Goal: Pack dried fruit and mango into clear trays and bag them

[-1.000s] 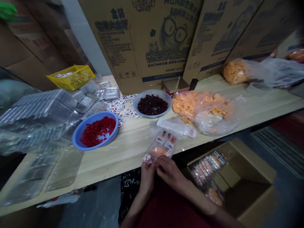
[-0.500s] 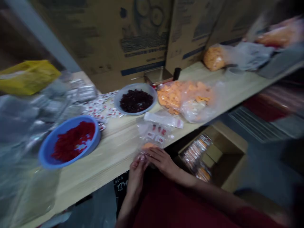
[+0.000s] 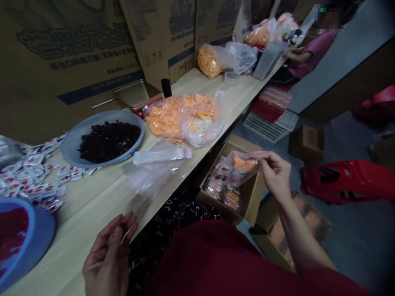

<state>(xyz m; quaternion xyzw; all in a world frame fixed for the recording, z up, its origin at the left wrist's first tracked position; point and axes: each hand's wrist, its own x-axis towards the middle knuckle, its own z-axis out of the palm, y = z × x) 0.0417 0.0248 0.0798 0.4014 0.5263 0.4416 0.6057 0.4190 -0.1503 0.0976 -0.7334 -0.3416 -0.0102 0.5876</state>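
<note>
My right hand (image 3: 276, 172) pinches the end of a clear plastic bag (image 3: 236, 166). Orange pieces and small red-marked packets show inside it. The bag hangs tilted over an open cardboard box (image 3: 257, 201), in which several filled bags (image 3: 230, 197) lie. My left hand (image 3: 111, 250) is at the table's front edge, palm partly up, its fingers loosely bent and apart. Just beyond its fingertips lie flat, clear empty bags (image 3: 151, 176); whether the fingers touch them I cannot tell.
A bowl (image 3: 69, 144) of dark pieces, a blue basin (image 3: 43, 230) with red pieces, scattered sachets (image 3: 40, 170) and bags of orange pieces (image 3: 166, 119) stand along the table. Another person (image 3: 317, 53) is at the far end. A red plastic object (image 3: 354, 181) rests on the floor.
My hands have parted. The right one has carried the filled bag off the table edge to above the box; the left has moved left. The view has swung right.
</note>
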